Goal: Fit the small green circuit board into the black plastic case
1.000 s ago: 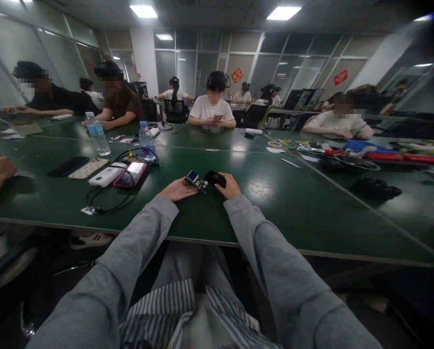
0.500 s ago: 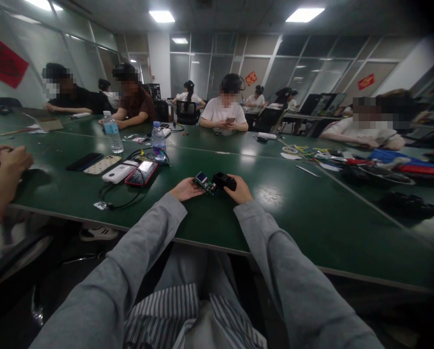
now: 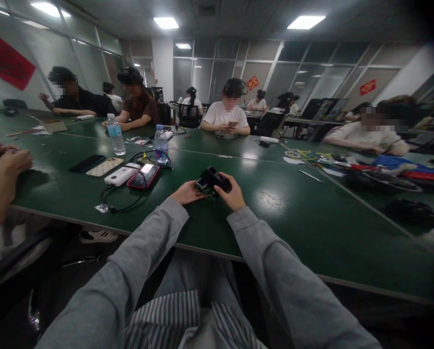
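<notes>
Above the green table, my left hand (image 3: 186, 193) is closed on the edge of a green circuit board (image 3: 209, 193) that carries a small screen. A black plastic housing (image 3: 211, 177) is in my right hand (image 3: 233, 192), fingers wrapped round its right end. The housing lies over the board and hides most of it, screen included. Whether the two parts are joined or only touching, I cannot tell.
To the left lie a white power bank (image 3: 122, 174), a red-edged phone (image 3: 143, 176), two more phones and black cables. Two water bottles (image 3: 116, 135) stand behind. A pen (image 3: 310, 176) and tangled cables (image 3: 307, 156) are on the right. Another person's hands (image 3: 15, 162) rest at far left.
My right hand has brought the black housing leftward from beside the circuit board to over it. My left hand keeps its hold on the board. The view has tipped up slightly.
</notes>
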`<state>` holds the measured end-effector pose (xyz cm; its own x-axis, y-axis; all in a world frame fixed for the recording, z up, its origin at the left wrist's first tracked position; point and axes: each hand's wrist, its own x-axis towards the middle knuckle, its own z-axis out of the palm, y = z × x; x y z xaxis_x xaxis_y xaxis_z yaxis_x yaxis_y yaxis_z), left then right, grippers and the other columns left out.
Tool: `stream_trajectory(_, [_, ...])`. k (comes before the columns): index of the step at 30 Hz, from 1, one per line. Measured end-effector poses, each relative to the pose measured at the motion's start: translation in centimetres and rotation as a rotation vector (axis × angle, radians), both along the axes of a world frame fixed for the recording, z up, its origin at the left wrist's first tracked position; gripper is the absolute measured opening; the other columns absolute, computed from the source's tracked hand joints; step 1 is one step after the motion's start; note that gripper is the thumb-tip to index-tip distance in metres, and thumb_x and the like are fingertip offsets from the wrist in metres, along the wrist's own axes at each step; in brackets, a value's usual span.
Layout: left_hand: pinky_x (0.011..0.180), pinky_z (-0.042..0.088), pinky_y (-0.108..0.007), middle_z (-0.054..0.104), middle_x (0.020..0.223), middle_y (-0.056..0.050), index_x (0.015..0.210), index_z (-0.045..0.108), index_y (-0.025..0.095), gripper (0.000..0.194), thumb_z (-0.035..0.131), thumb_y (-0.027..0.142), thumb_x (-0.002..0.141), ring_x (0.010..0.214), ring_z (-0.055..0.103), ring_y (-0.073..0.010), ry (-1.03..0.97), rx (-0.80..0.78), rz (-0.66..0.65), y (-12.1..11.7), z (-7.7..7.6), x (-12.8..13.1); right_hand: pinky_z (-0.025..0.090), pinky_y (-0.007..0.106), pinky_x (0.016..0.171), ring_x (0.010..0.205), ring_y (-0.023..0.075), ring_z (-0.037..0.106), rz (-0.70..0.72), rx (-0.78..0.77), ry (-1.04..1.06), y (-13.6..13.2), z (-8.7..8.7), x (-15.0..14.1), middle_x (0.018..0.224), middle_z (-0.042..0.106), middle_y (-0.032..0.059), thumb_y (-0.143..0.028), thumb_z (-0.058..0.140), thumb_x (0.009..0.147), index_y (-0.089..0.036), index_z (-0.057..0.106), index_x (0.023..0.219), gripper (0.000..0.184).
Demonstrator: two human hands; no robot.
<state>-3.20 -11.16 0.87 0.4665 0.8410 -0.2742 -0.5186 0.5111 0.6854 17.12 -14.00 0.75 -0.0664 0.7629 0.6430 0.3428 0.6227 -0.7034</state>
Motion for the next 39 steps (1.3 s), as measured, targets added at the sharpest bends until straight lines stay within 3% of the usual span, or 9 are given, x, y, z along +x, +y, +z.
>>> stream_trajectory(4, [0.082, 0.052, -0.041, 0.066, 0.078, -0.011, 0.088, 0.058, 0.015, 0.036, 0.031, 0.038, 0.099, 0.078, 0.067, -0.0233, -0.019, -0.008, -0.022, 0.1, -0.2, -0.1, 0.047, 0.047, 0.098, 0.111, 0.0278, 0.060, -0.075, 0.129, -0.176, -0.6, -0.1, -0.5, 0.118, 0.063, 0.0111, -0.046, 0.067, 0.082, -0.022, 0.057, 0.125, 0.050])
stream_trajectory(14, [0.085, 0.049, -0.039, 0.067, 0.085, -0.014, 0.096, 0.059, 0.013, 0.046, 0.028, 0.047, 0.099, 0.081, 0.066, -0.0237, -0.005, -0.001, -0.047, -0.2, -0.1, 0.3, 0.050, 0.045, 0.095, 0.108, 0.0270, 0.061, -0.195, 0.168, -0.154, -0.8, -0.7, -0.7, 0.117, 0.064, 0.0113, -0.047, 0.063, 0.084, -0.022, 0.057, 0.121, 0.045])
stream_trajectory(31, [0.079, 0.052, -0.039, 0.067, 0.077, -0.014, 0.093, 0.060, 0.011, 0.051, 0.032, 0.054, 0.097, 0.078, 0.067, -0.0253, -0.088, -0.034, -0.027, -1.1, 0.5, 0.5, 0.048, 0.049, 0.101, 0.114, 0.0288, 0.058, -0.113, 0.088, -0.291, -0.3, -2.3, -0.9, 0.120, 0.059, 0.0130, -0.037, 0.063, 0.080, -0.021, 0.051, 0.122, 0.046])
stream_trajectory(39, [0.076, 0.055, -0.036, 0.066, 0.073, -0.010, 0.085, 0.058, 0.014, 0.042, 0.048, 0.055, 0.092, 0.073, 0.067, -0.0219, -0.023, -0.042, 0.037, -0.9, 0.5, 0.9, 0.046, 0.049, 0.103, 0.116, 0.0290, 0.056, -0.106, 0.079, -0.307, -0.5, -2.3, -1.0, 0.123, 0.056, 0.0134, -0.039, 0.062, 0.083, -0.022, 0.047, 0.127, 0.050])
